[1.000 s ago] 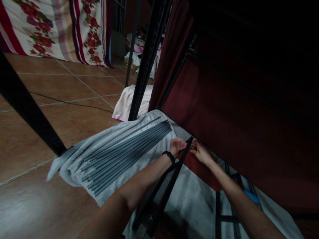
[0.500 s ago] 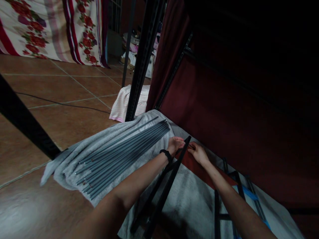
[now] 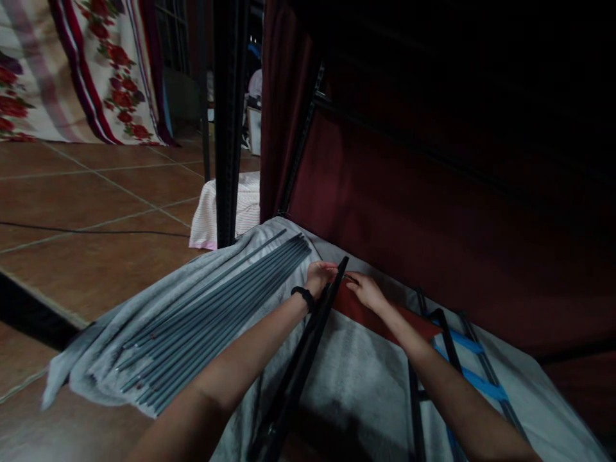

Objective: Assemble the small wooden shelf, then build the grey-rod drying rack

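Observation:
A black metal frame (image 3: pixel 306 350) with long bars leans lengthwise before me, its far end raised between my hands. My left hand (image 3: pixel 319 277), with a dark band on the wrist, is at the left side of that end. Its fingers are bent together by the bar, with a tiny bright spot at the tips. From the right side, my right hand (image 3: pixel 366 290) pinches a small, thin, dark item against the same end; its kind is too small to tell. Below the hands lies a flat reddish-brown panel (image 3: pixel 359 314).
Grey rods (image 3: pixel 226 311) lie in a bundle on a grey blanket (image 3: pixel 91 375) at left. A second black frame with blue strips (image 3: pixel 481 384) lies at right. Black posts (image 3: pixel 227 128) stand at the left, and a maroon curtain (image 3: pixel 409 212) hangs behind. A cable (image 3: pixel 96 231) crosses the tiled floor.
My view has turned to the right, so things appear shifted left. The black frame's bars look closer together. Both hands stay at its far end.

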Demonstrator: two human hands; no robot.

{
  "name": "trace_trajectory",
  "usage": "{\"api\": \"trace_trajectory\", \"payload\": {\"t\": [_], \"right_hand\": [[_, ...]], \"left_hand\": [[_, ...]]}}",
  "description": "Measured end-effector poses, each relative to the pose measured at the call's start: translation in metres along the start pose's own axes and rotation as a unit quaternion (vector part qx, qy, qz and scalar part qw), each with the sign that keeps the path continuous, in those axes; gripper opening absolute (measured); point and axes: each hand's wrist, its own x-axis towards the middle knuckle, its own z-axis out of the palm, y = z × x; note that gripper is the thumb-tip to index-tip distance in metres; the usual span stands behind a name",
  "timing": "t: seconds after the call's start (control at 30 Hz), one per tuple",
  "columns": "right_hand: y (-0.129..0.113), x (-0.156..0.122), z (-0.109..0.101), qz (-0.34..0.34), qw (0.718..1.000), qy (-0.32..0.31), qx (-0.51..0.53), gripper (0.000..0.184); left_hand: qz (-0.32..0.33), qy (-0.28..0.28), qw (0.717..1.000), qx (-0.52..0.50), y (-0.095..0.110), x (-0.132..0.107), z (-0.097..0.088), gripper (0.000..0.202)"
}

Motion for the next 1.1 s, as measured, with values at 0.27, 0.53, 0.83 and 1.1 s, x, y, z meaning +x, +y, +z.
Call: {"api": "trace_trajectory", "payload": {"t": [0.27, 0.53, 0.83, 1.1], "right_hand": [[-0.007, -0.001, -0.001, 0.047, 0.998, 0.012, 0.029, 0.036], [-0.005, 0.001, 0.001, 0.047, 0.998, 0.017, 0.040, 0.034], [0.001, 0.003, 0.004, 0.047, 0.997, 0.028, 0.061, 0.028], [0.001, 0.002, 0.007, 0.042, 0.993, 0.074, 0.083, 0.030]], "left_hand": [[0.010, -0.005, 0.999, 0.046, -0.010, 0.004, 0.003, 0.011], [0.028, -0.056, 0.992, 0.111, -0.001, 0.007, -0.005, 0.014], [0.061, -0.064, 0.966, 0.244, -0.014, 0.016, 0.003, 0.017], [0.103, -0.048, 0.930, 0.351, -0.007, 0.008, 0.002, 0.018]]}}
